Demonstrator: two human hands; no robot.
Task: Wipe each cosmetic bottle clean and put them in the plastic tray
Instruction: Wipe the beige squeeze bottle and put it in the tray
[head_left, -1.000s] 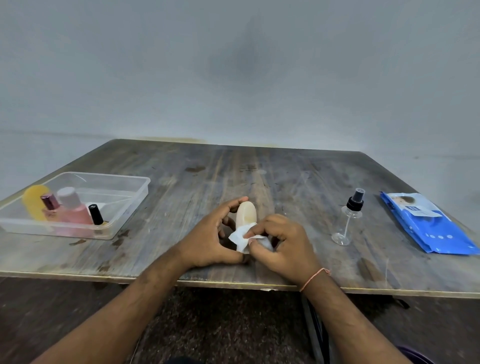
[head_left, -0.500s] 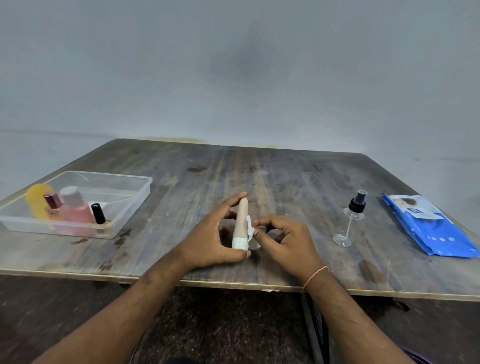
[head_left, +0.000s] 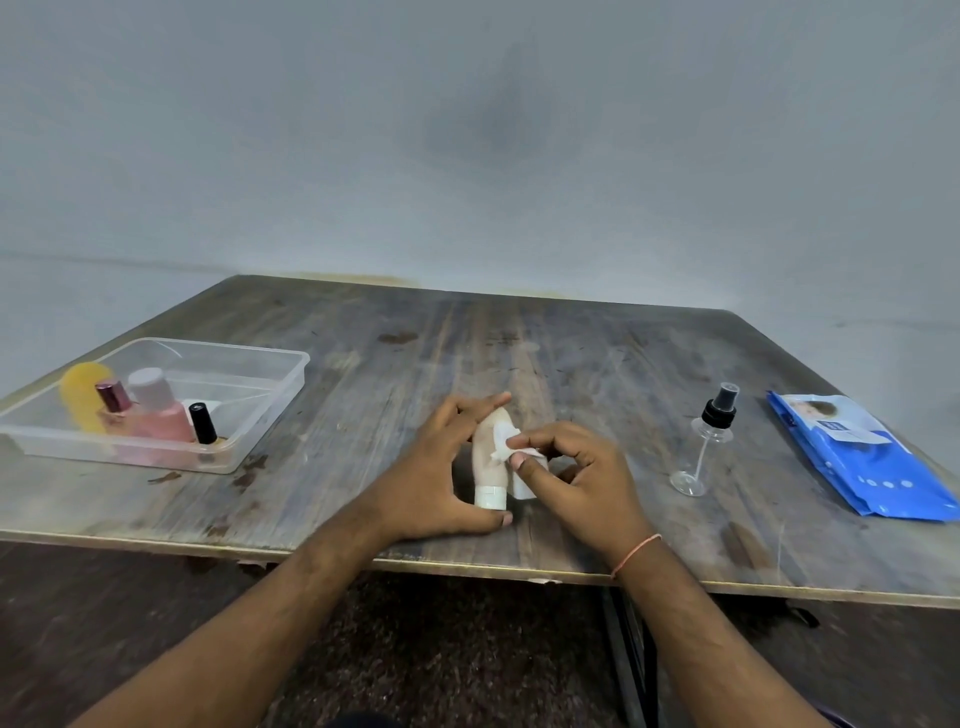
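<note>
1. Half a second ago the white wipe was a small tuft low beside the tube; now it sits higher, pressed against the tube's upper right side.
2. The tube has turned: its broad beige face now shows, where earlier it looked thin and edge-on. It stands on its white cap near the table's front edge.
3. The left hand holds the tube as before, thumb curled at the cap and fingers behind the top.
4. The right hand keeps pinching the wipe between thumb and forefinger, the other fingers curled.
5. The table is worn, stained grey-brown wood with a pale rim, set against a plain grey wall. Dark floor shows below the near edge.
6. The clear plastic tray lies at the table's left. Its near end holds a yellow item, a bottle with a maroon cap, a pink bottle with a pale cap, and a small bottle with a black cap.
7. A clear spray bottle with a black nozzle stands to the right, well apart from the tray.
8. Just beyond it lies a blue pack of wipes, flat near the right edge.
</note>
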